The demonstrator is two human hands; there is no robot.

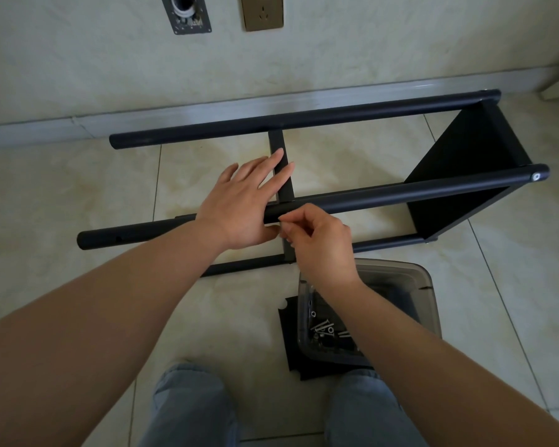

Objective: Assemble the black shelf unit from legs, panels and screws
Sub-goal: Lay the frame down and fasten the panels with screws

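Black frame: the shelf unit (pixel 336 162) lay on its side on the pale floor tiles (pixel 78 188), beside the wall, with four tubular legs running left to right.
Left hand: the left hand (pixel 242 204) was flat and open, fingers straight and spread, palm resting on the near upper leg (pixel 400 191), fingertips reaching over the narrow edge of the middle panel (pixel 279 146).
Right hand: the right hand (pixel 317 240) was curled, thumb and forefinger pinched together at the underside of that same leg, just beside the left palm. What it pinched was too small to make out; a screw could not be confirmed.
End panel: a black panel (pixel 462 150) stood fixed between the legs at the right end, well apart from both hands.
Leg ends: a screw head (pixel 535 176) showed in the right tip of the near upper leg; a hole showed near its left tip.
Screws: loose screws (pixel 323 327) lay in a clear plastic box (pixel 400 275) near the right forearm, which covered part of it.
Loose panel: another black panel (pixel 289 343) lay flat under the box, mostly hidden.
Hidden: the lowest leg was partly covered by the right hand.
Knees: blue jeans (pixel 191 408) showed at the bottom edge, cut off.
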